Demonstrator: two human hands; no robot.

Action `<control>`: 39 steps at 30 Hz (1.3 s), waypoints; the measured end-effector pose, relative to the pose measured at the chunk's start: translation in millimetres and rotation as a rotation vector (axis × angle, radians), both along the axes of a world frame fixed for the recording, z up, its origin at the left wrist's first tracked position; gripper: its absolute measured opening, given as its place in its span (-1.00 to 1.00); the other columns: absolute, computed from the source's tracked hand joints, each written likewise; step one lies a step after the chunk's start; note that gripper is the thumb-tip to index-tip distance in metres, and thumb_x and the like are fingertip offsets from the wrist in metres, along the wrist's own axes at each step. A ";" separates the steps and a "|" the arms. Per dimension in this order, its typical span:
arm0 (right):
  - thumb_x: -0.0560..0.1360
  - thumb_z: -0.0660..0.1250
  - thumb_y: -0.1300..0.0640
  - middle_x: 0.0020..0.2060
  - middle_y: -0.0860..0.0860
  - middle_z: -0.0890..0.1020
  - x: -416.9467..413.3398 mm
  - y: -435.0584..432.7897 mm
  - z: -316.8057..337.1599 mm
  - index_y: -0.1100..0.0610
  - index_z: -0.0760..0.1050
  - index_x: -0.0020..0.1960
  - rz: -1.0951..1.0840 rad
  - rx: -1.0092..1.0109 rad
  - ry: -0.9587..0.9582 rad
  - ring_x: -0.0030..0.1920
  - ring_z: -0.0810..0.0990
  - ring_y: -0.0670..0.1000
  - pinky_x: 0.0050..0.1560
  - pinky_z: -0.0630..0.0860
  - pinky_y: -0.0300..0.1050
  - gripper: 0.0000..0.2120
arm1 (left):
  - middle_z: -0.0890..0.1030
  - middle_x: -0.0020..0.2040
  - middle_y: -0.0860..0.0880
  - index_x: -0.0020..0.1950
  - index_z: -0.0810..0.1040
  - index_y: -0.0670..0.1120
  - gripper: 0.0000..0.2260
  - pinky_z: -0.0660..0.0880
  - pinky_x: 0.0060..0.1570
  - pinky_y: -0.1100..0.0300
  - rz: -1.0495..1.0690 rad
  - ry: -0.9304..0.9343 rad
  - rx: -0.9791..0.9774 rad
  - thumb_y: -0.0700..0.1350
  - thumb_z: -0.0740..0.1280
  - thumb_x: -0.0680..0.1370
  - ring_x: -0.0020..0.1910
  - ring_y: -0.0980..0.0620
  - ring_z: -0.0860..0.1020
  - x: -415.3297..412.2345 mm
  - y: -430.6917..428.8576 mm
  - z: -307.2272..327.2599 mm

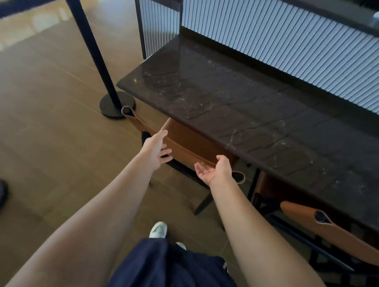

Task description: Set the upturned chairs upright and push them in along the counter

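Two hands released, fingers slack: our left hand (155,149) at left end of chair backrest (190,146), right hand (215,171) palm-up near right end; contact unclear. Backrest stood upright just ahead of both hands, seat under counter (252,102), so we judged push finished. Well right of right hand, second chair (344,236).

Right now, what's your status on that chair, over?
Left hand and right hand open, at tan chair backrest top. Chair upright, tucked under counter. Stanchion base close beside it.
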State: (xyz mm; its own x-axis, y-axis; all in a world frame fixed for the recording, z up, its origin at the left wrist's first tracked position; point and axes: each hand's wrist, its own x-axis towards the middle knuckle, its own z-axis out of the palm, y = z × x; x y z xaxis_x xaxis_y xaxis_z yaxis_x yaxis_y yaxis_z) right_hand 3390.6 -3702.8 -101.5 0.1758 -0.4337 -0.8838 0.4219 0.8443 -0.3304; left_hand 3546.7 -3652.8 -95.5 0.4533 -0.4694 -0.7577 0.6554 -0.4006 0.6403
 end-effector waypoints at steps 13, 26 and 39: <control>0.63 0.21 0.24 0.22 0.24 0.48 35.0 -5.4 -5.7 0.15 0.34 0.39 -0.427 0.065 0.212 0.19 0.53 0.33 0.08 0.59 0.26 -0.66 | 0.51 0.21 -0.19 0.46 0.30 -0.07 -0.56 0.65 -0.24 -0.06 -0.054 0.014 0.099 -0.22 0.25 0.59 0.03 -0.16 0.60 77.3 -39.5 -22.6; 0.61 0.07 0.42 0.32 0.33 0.41 37.9 -0.1 -15.8 0.23 0.28 0.41 -0.466 -0.050 0.328 0.28 0.44 0.41 0.13 0.51 0.38 -0.60 | 0.42 0.40 -0.24 0.48 0.29 -0.25 -0.60 0.58 -0.39 0.13 -0.272 -0.114 0.127 -0.31 0.12 0.62 0.29 -0.19 0.51 106.8 -62.1 -47.0; 0.56 0.07 0.51 0.07 0.27 0.42 17.2 15.0 -13.2 0.24 0.33 0.27 -0.495 -0.168 0.351 0.19 0.50 0.40 0.09 0.55 0.32 -0.66 | 0.46 0.06 -0.21 0.13 0.45 -0.23 -0.78 0.63 -0.15 -0.14 -0.017 -0.057 0.121 -0.44 0.14 0.57 -0.05 -0.24 0.52 76.3 -38.3 -26.9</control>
State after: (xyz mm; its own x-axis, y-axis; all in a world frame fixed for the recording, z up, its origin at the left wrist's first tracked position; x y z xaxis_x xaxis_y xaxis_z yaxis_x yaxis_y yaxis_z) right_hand 3407.7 -3687.7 -114.7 -0.3695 -0.5271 -0.7653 0.5922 0.5010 -0.6311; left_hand 3623.0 -3691.0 -122.3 0.4902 -0.3844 -0.7822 0.6115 -0.4879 0.6230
